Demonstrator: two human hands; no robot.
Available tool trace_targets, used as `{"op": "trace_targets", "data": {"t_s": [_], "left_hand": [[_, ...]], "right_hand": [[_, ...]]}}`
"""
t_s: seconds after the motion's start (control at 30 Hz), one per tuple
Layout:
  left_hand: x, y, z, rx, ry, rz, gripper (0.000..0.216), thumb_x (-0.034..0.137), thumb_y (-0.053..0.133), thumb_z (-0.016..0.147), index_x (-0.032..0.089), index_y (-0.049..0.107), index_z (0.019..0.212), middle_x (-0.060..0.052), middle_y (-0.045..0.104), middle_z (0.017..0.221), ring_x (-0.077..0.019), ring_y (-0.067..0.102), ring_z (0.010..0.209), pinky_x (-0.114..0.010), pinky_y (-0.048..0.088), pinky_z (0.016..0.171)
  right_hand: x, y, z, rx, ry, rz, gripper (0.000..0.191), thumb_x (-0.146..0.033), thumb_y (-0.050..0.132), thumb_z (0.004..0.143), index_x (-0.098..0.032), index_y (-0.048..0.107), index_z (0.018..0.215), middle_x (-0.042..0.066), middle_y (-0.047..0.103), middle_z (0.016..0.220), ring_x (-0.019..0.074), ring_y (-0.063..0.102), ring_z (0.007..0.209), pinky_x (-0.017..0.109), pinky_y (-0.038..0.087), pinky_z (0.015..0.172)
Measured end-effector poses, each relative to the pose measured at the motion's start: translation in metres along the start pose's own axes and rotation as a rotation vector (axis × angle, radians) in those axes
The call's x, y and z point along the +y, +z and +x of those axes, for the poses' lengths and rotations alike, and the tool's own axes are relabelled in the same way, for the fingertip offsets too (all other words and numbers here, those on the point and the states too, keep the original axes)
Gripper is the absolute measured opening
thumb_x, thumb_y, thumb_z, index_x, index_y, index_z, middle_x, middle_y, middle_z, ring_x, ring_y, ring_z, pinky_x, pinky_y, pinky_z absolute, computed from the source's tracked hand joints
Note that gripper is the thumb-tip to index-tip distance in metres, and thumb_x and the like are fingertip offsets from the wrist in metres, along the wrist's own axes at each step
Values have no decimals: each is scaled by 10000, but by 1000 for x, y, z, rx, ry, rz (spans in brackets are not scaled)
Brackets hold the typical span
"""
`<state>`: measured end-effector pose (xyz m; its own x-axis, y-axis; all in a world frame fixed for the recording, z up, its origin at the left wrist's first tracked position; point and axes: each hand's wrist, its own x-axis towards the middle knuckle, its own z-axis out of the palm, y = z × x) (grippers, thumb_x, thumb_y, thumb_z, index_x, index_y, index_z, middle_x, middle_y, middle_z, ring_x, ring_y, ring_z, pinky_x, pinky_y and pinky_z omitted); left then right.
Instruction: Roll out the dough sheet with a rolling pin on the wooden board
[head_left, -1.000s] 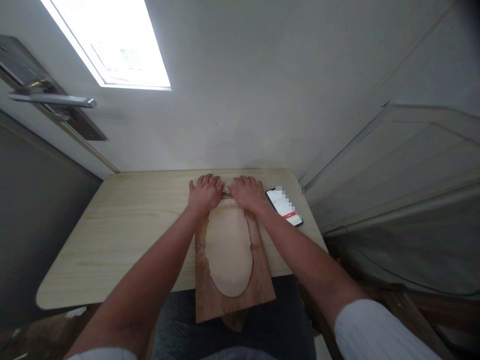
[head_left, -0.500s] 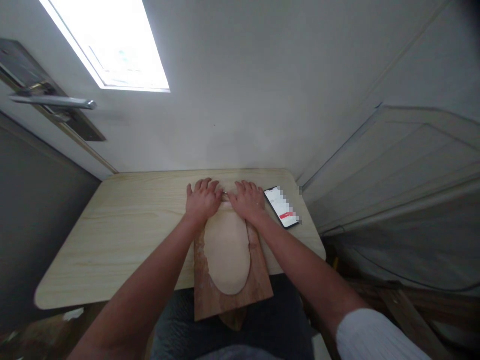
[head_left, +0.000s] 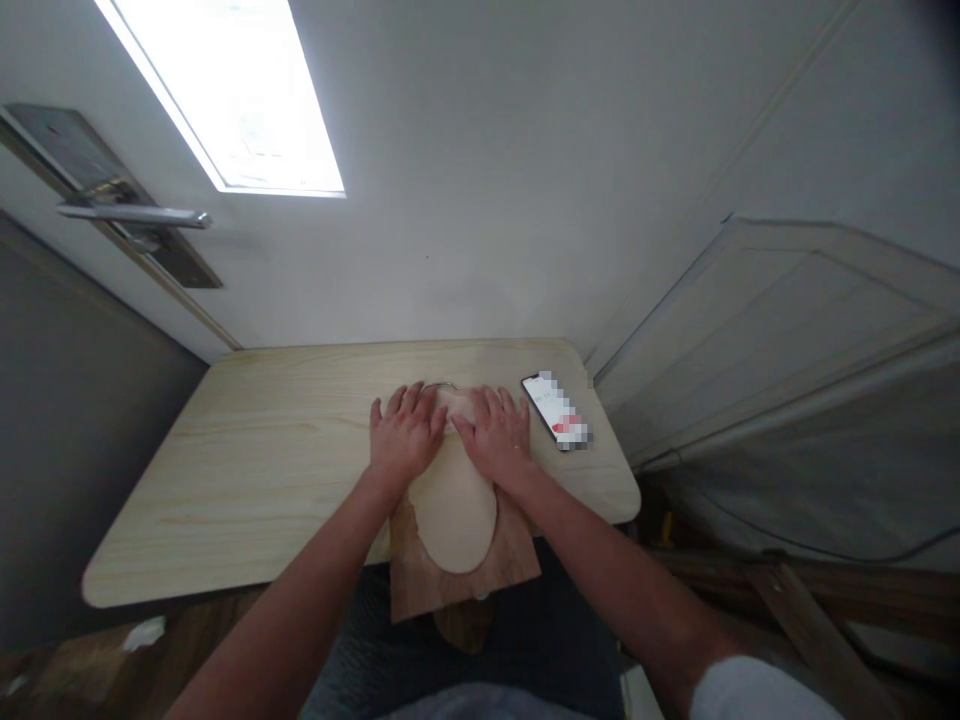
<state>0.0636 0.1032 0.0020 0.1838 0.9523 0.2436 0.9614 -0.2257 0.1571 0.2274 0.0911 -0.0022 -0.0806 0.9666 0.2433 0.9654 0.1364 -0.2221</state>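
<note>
A flat oval sheet of pale dough lies on a brown wooden cutting board, which juts over the table's near edge. My left hand rests palm down at the upper left of the dough, fingers stretched forward and spread. Opposite it, my right hand lies palm down in the same way at the upper right. Both thumbs point inward and come close together over the dough. Whether anything lies under my palms is hidden. Beyond the fingertips shows a thin metal loop at the board's far end.
A phone with a lit screen lies on the light wooden table, right of the board. Behind the table stands a white door with a lever handle and a bright window. My lap is under the board's near end.
Both my hands have slid back toward me over the dough, uncovering more of the board's far end and its metal loop. The camera view has shifted slightly.
</note>
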Motion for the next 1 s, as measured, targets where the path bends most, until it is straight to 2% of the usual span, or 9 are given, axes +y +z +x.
{"op": "trace_targets", "data": {"t_s": [0.17,0.4,0.6,0.73,0.83,1.0], "left_hand": [[3,-4,-22,2,13,-6,546,479,267,1038,249,484,1484,-79,488,1558,-306,397,1452,-591,291,1172],[5,-6,-63,3,28,-41,532,468,314,1039,276,443,1517,-75,506,1542,-281,420,1452,-589,264,1198],[8,-10,-95,12,55,-28,546,440,354,1033,268,392,1551,-84,478,1560,-292,417,1454,-612,217,1212],[10,-13,-101,10,54,-29,526,413,362,1034,271,402,1539,-74,487,1555,-287,429,1446,-625,195,1214],[7,-15,-99,15,38,-47,514,414,373,1031,256,426,1517,-90,508,1539,-292,446,1430,-637,201,1206],[-10,-18,-86,18,21,-97,523,425,508,968,206,498,1443,-131,568,1468,-323,494,1365,-617,305,1163]], "right_hand": [[-2,-4,-23,-12,-20,7,610,-536,359,1042,-141,448,1497,158,473,1545,332,399,1414,580,203,1178],[2,-4,-69,6,-101,52,626,-506,349,1051,-127,362,1549,165,422,1579,299,337,1470,601,108,1214],[2,-11,-101,3,-119,83,596,-475,394,1037,-153,384,1539,134,413,1590,281,296,1502,580,111,1229],[8,-16,-97,16,-65,154,505,-473,443,1023,-216,495,1454,104,490,1540,285,347,1476,603,135,1219],[18,-15,-85,46,0,192,487,-460,470,1016,-224,507,1441,104,498,1530,301,366,1460,612,205,1196],[33,-6,-68,58,-41,267,550,-416,654,906,-173,558,1390,153,515,1490,316,419,1405,522,338,1167]]}}
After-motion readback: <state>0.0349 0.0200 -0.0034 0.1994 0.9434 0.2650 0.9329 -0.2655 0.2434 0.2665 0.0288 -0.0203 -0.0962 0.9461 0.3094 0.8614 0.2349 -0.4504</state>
